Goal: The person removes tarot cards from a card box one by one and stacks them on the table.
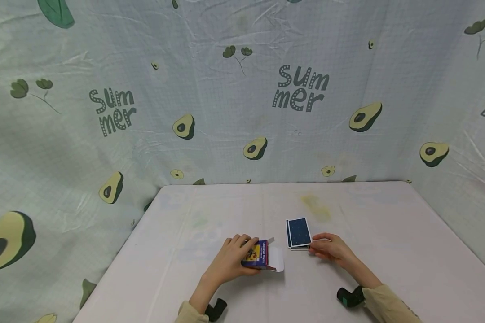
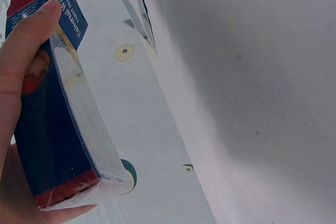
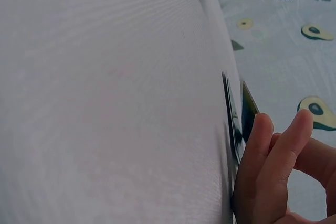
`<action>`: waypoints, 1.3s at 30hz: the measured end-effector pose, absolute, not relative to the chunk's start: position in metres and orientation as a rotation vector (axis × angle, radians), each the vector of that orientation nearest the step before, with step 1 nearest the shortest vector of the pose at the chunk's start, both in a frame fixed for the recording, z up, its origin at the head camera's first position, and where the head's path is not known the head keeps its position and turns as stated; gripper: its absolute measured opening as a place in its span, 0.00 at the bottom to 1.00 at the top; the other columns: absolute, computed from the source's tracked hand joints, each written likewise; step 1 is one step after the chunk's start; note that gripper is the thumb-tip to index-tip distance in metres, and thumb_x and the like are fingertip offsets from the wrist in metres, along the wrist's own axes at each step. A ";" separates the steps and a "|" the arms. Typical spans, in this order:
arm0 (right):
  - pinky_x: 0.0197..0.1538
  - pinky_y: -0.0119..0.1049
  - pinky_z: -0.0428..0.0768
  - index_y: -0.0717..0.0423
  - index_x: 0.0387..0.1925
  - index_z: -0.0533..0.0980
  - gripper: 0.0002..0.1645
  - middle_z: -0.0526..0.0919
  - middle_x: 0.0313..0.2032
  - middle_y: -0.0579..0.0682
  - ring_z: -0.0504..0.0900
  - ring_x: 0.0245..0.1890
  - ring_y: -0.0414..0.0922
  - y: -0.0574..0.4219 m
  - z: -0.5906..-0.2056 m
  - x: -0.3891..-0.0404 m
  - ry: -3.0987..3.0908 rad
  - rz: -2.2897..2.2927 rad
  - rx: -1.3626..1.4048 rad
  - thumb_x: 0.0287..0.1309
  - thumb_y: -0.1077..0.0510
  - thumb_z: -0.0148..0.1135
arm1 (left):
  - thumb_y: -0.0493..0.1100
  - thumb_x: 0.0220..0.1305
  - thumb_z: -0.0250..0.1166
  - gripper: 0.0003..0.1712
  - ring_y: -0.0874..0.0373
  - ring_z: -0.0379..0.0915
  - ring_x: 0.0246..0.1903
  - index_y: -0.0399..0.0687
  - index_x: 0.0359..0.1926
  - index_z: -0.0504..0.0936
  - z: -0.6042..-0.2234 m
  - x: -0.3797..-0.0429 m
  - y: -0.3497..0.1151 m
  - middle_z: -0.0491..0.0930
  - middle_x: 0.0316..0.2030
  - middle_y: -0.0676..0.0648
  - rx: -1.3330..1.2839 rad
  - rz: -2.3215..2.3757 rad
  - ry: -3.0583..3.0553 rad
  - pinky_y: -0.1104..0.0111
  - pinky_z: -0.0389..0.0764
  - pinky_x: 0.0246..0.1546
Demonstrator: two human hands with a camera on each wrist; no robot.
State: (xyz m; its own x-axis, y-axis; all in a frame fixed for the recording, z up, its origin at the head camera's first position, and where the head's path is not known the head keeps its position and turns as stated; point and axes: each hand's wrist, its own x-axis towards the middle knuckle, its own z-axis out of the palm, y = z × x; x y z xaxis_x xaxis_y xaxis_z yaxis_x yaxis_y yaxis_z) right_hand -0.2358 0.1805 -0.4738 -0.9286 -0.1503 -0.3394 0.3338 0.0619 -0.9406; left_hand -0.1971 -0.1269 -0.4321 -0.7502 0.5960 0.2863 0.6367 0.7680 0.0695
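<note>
My left hand (image 1: 227,264) grips a tarot deck box (image 1: 262,254) from its left side, above the table. The box is blue with a yellow picture, and its flap stands open toward the right. In the left wrist view, the thumb lies across the box (image 2: 52,124) near the raised flap. Right of the box, a small stack of blue-backed tarot cards (image 1: 299,232) lies on the table. My right hand (image 1: 334,249) pinches the top card at its near right corner. That card (image 3: 249,107) is tilted up off the others in the right wrist view.
The cards rest on a white-covered table (image 1: 372,215). Behind it and at both sides hangs a pale curtain (image 1: 218,89) printed with avocados and lettering. Black wrist devices (image 1: 350,297) sit at both wrists, close to the tabletop.
</note>
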 end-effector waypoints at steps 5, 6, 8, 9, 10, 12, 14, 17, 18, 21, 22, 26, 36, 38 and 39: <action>0.27 0.25 0.77 0.75 0.49 0.64 0.24 0.83 0.25 0.48 0.82 0.25 0.38 0.180 -0.473 -0.235 2.016 -1.906 0.186 0.53 0.64 0.57 | 0.63 0.41 0.68 0.42 0.60 0.66 0.44 0.51 0.57 0.69 -0.432 -0.197 -0.127 0.72 0.46 0.52 -0.959 -0.229 -2.730 0.62 0.68 0.44; 0.27 0.26 0.77 0.75 0.48 0.64 0.23 0.83 0.25 0.49 0.82 0.25 0.38 0.179 -0.472 -0.234 2.023 -1.898 0.194 0.53 0.64 0.57 | 0.63 0.41 0.68 0.42 0.60 0.66 0.44 0.51 0.57 0.69 -0.432 -0.197 -0.126 0.72 0.46 0.52 -0.959 -0.228 -2.732 0.62 0.68 0.44; 0.27 0.26 0.78 0.76 0.48 0.64 0.23 0.83 0.25 0.49 0.82 0.24 0.39 0.179 -0.471 -0.234 2.037 -1.881 0.208 0.53 0.65 0.57 | 0.63 0.41 0.68 0.43 0.60 0.66 0.44 0.51 0.57 0.69 -0.431 -0.197 -0.126 0.72 0.46 0.52 -0.957 -0.230 -2.732 0.62 0.68 0.44; 0.27 0.27 0.78 0.76 0.48 0.65 0.22 0.83 0.25 0.49 0.82 0.24 0.39 0.178 -0.471 -0.234 2.046 -1.870 0.217 0.53 0.65 0.57 | 0.63 0.41 0.68 0.43 0.60 0.66 0.44 0.51 0.57 0.69 -0.430 -0.197 -0.126 0.72 0.46 0.52 -0.956 -0.230 -2.731 0.62 0.68 0.44; 0.27 0.27 0.78 0.76 0.48 0.65 0.22 0.83 0.25 0.49 0.82 0.24 0.39 0.178 -0.470 -0.234 2.056 -1.856 0.223 0.53 0.65 0.56 | 0.63 0.40 0.68 0.43 0.60 0.66 0.44 0.51 0.57 0.69 -0.430 -0.196 -0.126 0.72 0.46 0.52 -0.956 -0.231 -2.730 0.62 0.68 0.44; 0.27 0.28 0.78 0.76 0.47 0.66 0.22 0.83 0.25 0.50 0.82 0.24 0.39 0.178 -0.470 -0.234 2.078 -1.831 0.235 0.53 0.65 0.56 | 0.63 0.40 0.68 0.43 0.60 0.66 0.44 0.51 0.57 0.69 -0.430 -0.196 -0.126 0.72 0.46 0.52 -0.956 -0.232 -2.726 0.62 0.68 0.44; 0.26 0.28 0.78 0.76 0.47 0.67 0.21 0.83 0.25 0.51 0.82 0.23 0.40 0.178 -0.470 -0.233 2.102 -1.807 0.248 0.53 0.65 0.56 | 0.63 0.40 0.68 0.43 0.60 0.66 0.44 0.51 0.57 0.69 -0.430 -0.196 -0.126 0.72 0.46 0.52 -0.956 -0.231 -2.723 0.62 0.68 0.44; 0.26 0.29 0.78 0.76 0.46 0.68 0.21 0.83 0.26 0.52 0.82 0.23 0.40 0.178 -0.469 -0.232 2.132 -1.780 0.258 0.53 0.65 0.56 | 0.63 0.40 0.68 0.43 0.59 0.66 0.44 0.51 0.57 0.69 -0.430 -0.196 -0.126 0.72 0.46 0.52 -0.959 -0.229 -2.718 0.62 0.68 0.44; 0.26 0.29 0.78 0.76 0.46 0.69 0.20 0.83 0.27 0.52 0.82 0.23 0.40 0.178 -0.468 -0.232 2.134 -1.780 0.267 0.53 0.65 0.57 | 0.63 0.40 0.68 0.43 0.59 0.66 0.44 0.51 0.57 0.69 -0.430 -0.195 -0.126 0.72 0.46 0.52 -0.959 -0.229 -2.716 0.62 0.68 0.44; 0.27 0.29 0.78 0.75 0.47 0.69 0.21 0.83 0.28 0.54 0.83 0.23 0.41 0.180 -0.467 -0.231 2.145 -1.776 0.269 0.53 0.64 0.57 | 0.63 0.40 0.68 0.43 0.59 0.66 0.44 0.51 0.57 0.69 -0.431 -0.195 -0.126 0.72 0.46 0.52 -0.962 -0.238 -2.708 0.61 0.68 0.44; 0.27 0.29 0.78 0.75 0.47 0.69 0.21 0.83 0.28 0.54 0.83 0.23 0.41 0.180 -0.467 -0.230 2.146 -1.781 0.275 0.53 0.64 0.57 | 0.63 0.40 0.68 0.43 0.59 0.66 0.44 0.51 0.57 0.69 -0.431 -0.196 -0.125 0.72 0.46 0.52 -0.961 -0.243 -2.707 0.61 0.68 0.44; 0.27 0.29 0.78 0.75 0.48 0.69 0.22 0.84 0.30 0.55 0.83 0.24 0.42 0.182 -0.465 -0.229 2.169 -1.768 0.262 0.54 0.63 0.57 | 0.63 0.39 0.68 0.43 0.60 0.66 0.43 0.51 0.57 0.69 -0.432 -0.196 -0.125 0.72 0.46 0.52 -0.962 -0.250 -2.697 0.61 0.68 0.44; 0.25 0.29 0.78 0.73 0.48 0.70 0.23 0.84 0.28 0.54 0.83 0.24 0.43 0.183 -0.461 -0.227 2.214 -1.737 0.226 0.53 0.61 0.58 | 0.64 0.40 0.68 0.43 0.60 0.66 0.43 0.52 0.57 0.69 -0.433 -0.196 -0.125 0.72 0.46 0.52 -0.966 -0.244 -2.703 0.62 0.68 0.44; 0.25 0.29 0.77 0.72 0.48 0.71 0.23 0.84 0.28 0.54 0.84 0.25 0.43 0.183 -0.460 -0.226 2.226 -1.724 0.216 0.53 0.61 0.58 | 0.63 0.40 0.68 0.43 0.60 0.66 0.43 0.51 0.57 0.69 -0.432 -0.196 -0.125 0.72 0.46 0.52 -0.968 -0.251 -2.703 0.62 0.68 0.44; 0.25 0.29 0.77 0.72 0.48 0.70 0.23 0.84 0.28 0.54 0.84 0.25 0.43 0.183 -0.460 -0.226 2.231 -1.717 0.210 0.53 0.60 0.58 | 0.63 0.40 0.68 0.43 0.60 0.66 0.43 0.51 0.57 0.69 -0.432 -0.196 -0.125 0.72 0.46 0.52 -0.970 -0.252 -2.700 0.62 0.68 0.44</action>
State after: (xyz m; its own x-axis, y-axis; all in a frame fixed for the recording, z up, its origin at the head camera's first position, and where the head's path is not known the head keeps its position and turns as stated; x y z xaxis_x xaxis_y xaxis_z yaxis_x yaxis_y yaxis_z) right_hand -0.2263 0.1831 -0.4595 -0.9389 -0.0761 -0.3358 0.3052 0.2678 -0.9139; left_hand -0.1960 -0.1252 -0.4324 -0.7431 0.5979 0.3005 0.6432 0.7621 0.0744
